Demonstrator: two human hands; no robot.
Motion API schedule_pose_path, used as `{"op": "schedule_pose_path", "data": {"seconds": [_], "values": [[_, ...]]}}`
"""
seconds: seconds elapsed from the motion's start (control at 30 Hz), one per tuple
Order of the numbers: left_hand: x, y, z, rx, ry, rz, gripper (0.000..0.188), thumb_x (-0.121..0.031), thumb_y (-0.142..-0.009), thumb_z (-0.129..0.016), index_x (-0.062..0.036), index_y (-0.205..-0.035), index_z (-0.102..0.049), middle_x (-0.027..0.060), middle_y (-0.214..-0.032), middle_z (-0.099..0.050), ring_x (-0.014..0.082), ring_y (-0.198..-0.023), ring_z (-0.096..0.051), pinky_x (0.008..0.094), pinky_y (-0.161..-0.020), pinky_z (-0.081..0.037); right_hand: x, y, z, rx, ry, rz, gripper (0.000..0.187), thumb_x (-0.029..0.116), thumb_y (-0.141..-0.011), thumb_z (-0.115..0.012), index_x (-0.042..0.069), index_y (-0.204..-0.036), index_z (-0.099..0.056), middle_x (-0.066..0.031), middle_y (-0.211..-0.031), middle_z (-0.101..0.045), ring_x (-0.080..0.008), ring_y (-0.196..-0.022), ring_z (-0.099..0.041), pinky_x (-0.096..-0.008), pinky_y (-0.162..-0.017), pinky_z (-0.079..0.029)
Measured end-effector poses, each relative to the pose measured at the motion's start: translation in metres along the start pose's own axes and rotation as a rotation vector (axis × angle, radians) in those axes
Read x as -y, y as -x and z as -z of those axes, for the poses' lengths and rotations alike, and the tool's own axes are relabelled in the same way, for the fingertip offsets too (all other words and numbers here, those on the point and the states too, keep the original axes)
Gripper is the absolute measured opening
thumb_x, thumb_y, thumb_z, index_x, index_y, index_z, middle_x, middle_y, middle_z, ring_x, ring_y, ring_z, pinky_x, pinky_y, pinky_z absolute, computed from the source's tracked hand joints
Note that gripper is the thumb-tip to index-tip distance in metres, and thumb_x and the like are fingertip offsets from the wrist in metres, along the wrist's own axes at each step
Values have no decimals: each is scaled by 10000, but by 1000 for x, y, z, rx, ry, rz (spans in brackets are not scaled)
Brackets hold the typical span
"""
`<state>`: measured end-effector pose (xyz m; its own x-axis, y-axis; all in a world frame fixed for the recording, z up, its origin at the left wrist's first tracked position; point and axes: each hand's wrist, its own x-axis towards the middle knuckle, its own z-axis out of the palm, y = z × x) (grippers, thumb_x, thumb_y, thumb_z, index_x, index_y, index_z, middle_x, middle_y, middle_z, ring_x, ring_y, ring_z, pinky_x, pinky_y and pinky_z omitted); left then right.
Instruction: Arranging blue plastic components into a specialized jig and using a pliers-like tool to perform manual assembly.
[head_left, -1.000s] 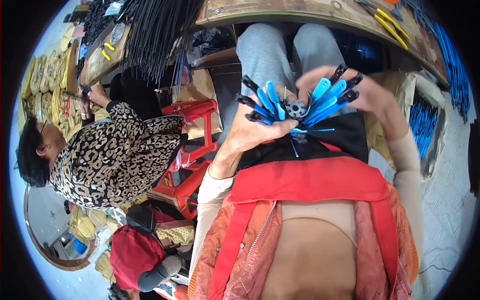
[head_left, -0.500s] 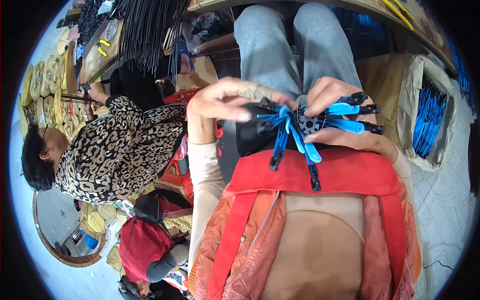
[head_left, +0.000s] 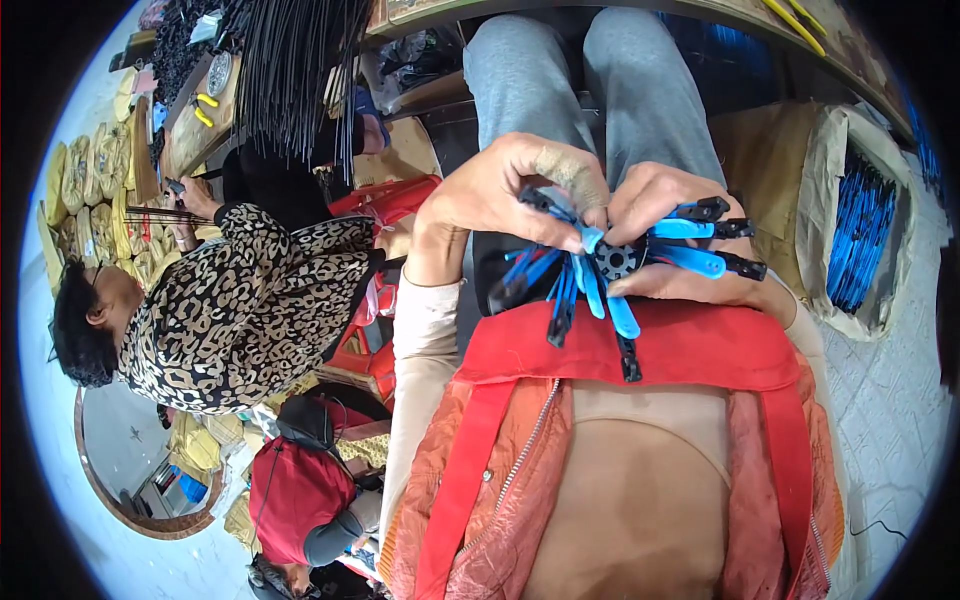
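Note:
Above my lap, my right hand (head_left: 665,205) grips a round black slotted disc (head_left: 617,258) between thumb and fingers. Blue strips with black clip-like ends fan out from around the disc; one blue strip (head_left: 697,262) points right past my fingers. My left hand (head_left: 525,190) is closed at the disc's left side, thumb and forefinger pinching the end of a blue strip (head_left: 591,238). More thin blue rods with black ends (head_left: 560,322) hang below my left hand, partly blurred. A beige wrap covers one left finger. Where the pinched strip meets the disc is hidden by fingertips.
A box lined with pale wrapping (head_left: 862,225) holds many blue rods at my right. Yellow-handled pliers (head_left: 797,22) lie on the bench beyond my knees. To the left, a person in a patterned top (head_left: 240,305) works beside hanging black rods (head_left: 295,75).
My left hand has moved right to the disc, and its fingers have closed on a blue strip. The rods hanging below it have swung. My right hand stays nearly still.

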<state>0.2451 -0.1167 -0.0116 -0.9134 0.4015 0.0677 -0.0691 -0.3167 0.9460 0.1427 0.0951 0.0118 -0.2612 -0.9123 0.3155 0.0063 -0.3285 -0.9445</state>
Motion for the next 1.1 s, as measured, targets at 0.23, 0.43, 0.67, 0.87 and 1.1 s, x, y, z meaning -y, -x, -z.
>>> {"op": "schedule_pose_path", "data": {"seconds": [0.23, 0.43, 0.67, 0.87, 1.1], "values": [[12, 1, -21, -161, 61, 15, 236, -21, -710, -831, -10, -884, -671, 9, -892, -645, 79, -827, -588, 230, -731, -466, -5, 12, 2, -33, -49, -42, 316, 11, -685, -848, -6, -952, -678, -114, -899, -644, -197, -830, -632, -297, -738, -484], [24, -3, -36, -238, 48, -127, 271, 31, -655, -840, -38, -827, -643, 2, -830, -607, 91, -816, -585, 231, -715, -454, -5, 7, 13, 109, -38, 32, 341, 12, -653, -858, -12, -948, -689, -127, -931, -679, -221, -890, -659, -316, -792, -508], [28, 10, -50, -478, 199, -82, 290, 66, -731, -780, -13, -939, -595, 81, -904, -638, 127, -841, -609, 257, -757, -521, -12, 10, 9, -47, -17, -72, 342, 2, -665, -849, -19, -968, -691, -101, -930, -678, -177, -847, -647, -286, -748, -501], [16, 7, -42, -398, 182, 67, 504, 38, -760, -768, -41, -1176, -496, 37, -933, -599, 108, -883, -585, 266, -818, -475, -10, 7, 15, -100, 92, -88, 440, 53, -597, -876, -19, -964, -644, -97, -924, -658, -167, -848, -636, -298, -761, -499], [8, -2, -24, -398, 150, 198, 606, 93, -681, -779, -57, -1194, -493, 20, -978, -585, 109, -923, -579, 259, -810, -481, -11, -1, 14, -119, -25, -187, 436, 6, -628, -804, -46, -1028, -638, -106, -975, -655, -186, -911, -640, -315, -827, -493]]}}
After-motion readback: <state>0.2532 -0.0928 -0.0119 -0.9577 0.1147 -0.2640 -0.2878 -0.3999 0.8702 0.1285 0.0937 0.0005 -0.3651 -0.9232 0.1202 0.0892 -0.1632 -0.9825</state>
